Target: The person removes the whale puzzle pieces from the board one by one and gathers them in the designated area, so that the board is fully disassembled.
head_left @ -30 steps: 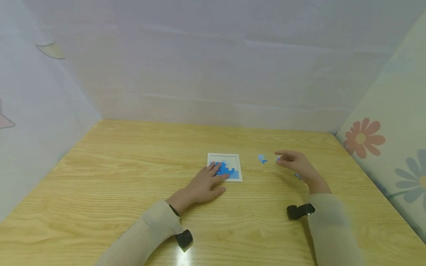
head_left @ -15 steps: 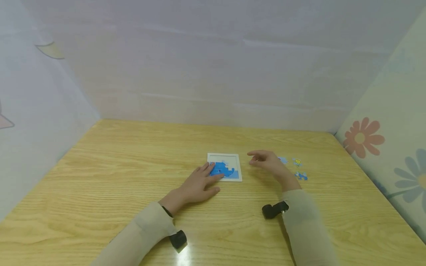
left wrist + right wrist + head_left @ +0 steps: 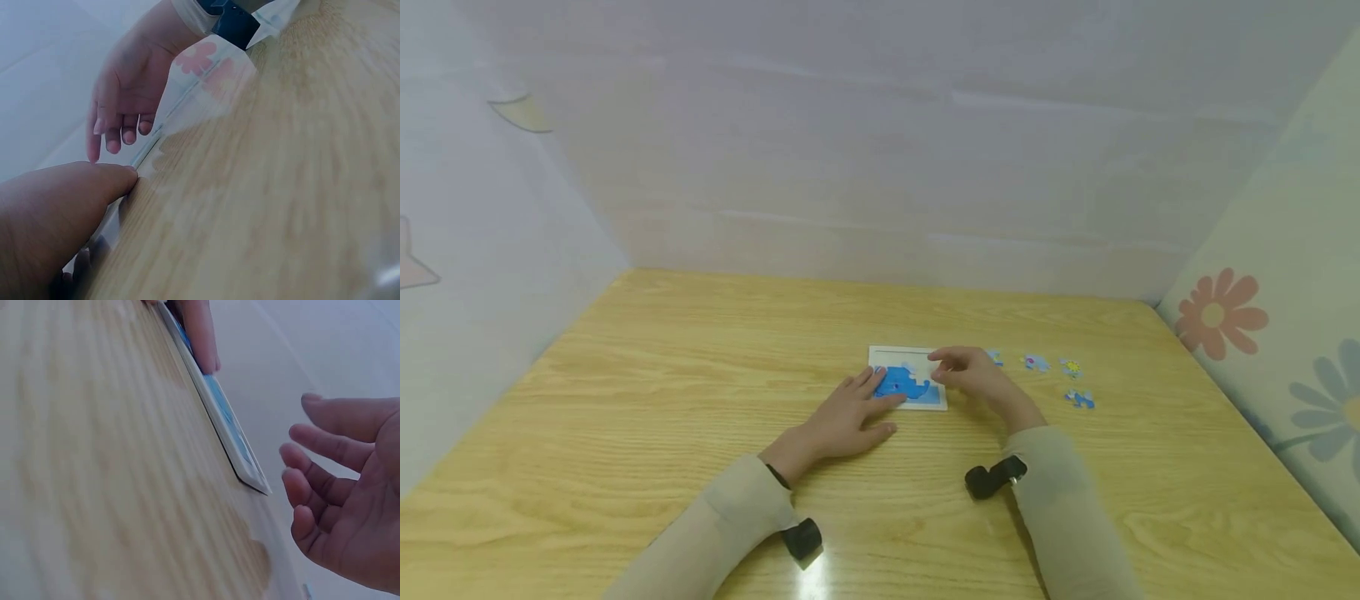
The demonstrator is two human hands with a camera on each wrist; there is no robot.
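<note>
A white-framed puzzle tray (image 3: 907, 355) lies on the wooden table (image 3: 700, 392), part filled with blue pieces (image 3: 910, 385). My left hand (image 3: 853, 410) rests flat on the tray's left side, fingers straight on the blue pieces. My right hand (image 3: 968, 372) hovers at the tray's right edge with loosely bent fingers. In the right wrist view its fingers (image 3: 325, 487) are spread and hold nothing, close to the tray (image 3: 232, 439). From the left wrist I see my right hand (image 3: 125, 94) hanging over the tray's edge.
Several loose puzzle pieces lie to the right of the tray: one close by (image 3: 995, 357), others further out (image 3: 1036, 362) (image 3: 1070, 367) (image 3: 1080, 399). Pale walls enclose the table at the back and left, and a flowered panel (image 3: 1262, 333) closes off the right.
My right hand has moved left from the loose pieces to the tray's right edge. The left hand has stayed on the tray.
</note>
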